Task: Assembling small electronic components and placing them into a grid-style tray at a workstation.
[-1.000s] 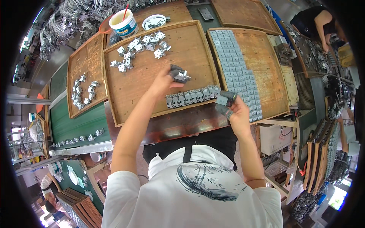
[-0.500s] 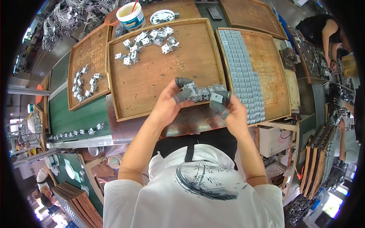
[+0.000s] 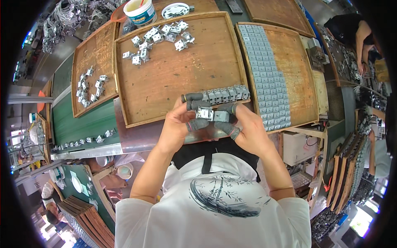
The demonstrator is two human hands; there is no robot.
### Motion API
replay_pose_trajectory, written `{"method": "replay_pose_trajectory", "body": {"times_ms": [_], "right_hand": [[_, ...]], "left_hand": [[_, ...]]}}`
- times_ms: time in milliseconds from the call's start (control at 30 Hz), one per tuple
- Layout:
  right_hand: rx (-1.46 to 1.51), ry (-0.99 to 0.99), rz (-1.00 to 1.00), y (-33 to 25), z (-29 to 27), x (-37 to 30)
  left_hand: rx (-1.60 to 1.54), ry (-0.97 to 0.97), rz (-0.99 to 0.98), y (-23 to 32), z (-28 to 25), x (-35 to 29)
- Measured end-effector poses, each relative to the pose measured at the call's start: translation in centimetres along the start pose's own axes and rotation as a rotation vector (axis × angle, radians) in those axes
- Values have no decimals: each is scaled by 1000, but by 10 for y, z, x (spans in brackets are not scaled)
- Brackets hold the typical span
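One silver part (image 3: 204, 113) sits pinched in the left hand (image 3: 177, 122), one grey block (image 3: 221, 116) in the right hand (image 3: 249, 124); beyond both stands a row of parts (image 3: 225, 95).

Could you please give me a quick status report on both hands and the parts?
Left hand gripping silvery metal part; right hand gripping grey block. Held side by side, contact unclear. Nothing visible between them; row of metal parts just beyond.

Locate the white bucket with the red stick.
In the head view, the bucket stands at the top, left of centre, beyond the middle wooden tray, between the orange bowl and white dish.
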State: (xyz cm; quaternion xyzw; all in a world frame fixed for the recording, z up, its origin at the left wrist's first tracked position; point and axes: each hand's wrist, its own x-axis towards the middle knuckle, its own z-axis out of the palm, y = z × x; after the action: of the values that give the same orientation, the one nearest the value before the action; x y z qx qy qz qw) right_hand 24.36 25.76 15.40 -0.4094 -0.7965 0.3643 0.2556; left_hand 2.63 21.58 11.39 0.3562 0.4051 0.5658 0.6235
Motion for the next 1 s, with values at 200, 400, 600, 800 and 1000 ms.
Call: {"method": "replay_pose_trajectory", "body": {"times_ms": [200,400,600,800,1000], "right_hand": [[-154,-5,-93,-6,-1,4],[-223,-51,-116,7,-8,8],[-236,-26,-133,8,-9,7],[-272,91,-95,14,15,6],[126,-92,81,32,-1,19]], "left_hand": [[75,-71,-57,11,15,-4],[17,-42,-181,3,22,-1],[123,-30,-143,-11,33,3],[830,47,112,-14,45,9],[1006,-68,423,-15,35,23]]}}
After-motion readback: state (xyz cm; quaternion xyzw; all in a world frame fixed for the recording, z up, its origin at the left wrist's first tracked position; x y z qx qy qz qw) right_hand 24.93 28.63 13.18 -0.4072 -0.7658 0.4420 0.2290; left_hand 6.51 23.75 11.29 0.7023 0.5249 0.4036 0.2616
